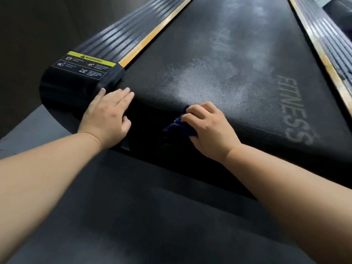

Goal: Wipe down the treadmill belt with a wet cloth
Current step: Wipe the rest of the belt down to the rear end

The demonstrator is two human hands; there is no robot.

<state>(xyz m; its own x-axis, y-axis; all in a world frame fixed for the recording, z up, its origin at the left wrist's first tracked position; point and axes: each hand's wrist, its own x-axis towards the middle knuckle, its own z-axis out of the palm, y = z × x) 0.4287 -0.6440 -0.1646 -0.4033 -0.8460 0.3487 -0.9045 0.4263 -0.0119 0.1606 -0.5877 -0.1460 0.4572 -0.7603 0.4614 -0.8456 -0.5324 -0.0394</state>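
Right hand is at the rear edge of the treadmill belt, fingers curled tight around a bunched dark blue cloth. The cloth pokes out to the left of my knuckles and sits right where the belt curves down over the end roller. Left hand lies flat, fingers spread and holding nothing, palm down on the belt's rear left corner, fingertips touching the black end cap. The end cap carries a yellow-and-black warning label. Belt has pale, patchy smears up its middle, and grey "FITNESS" lettering on the right side. Ribbed side rails with tan strips run along both edges. Dark floor below my forearms.
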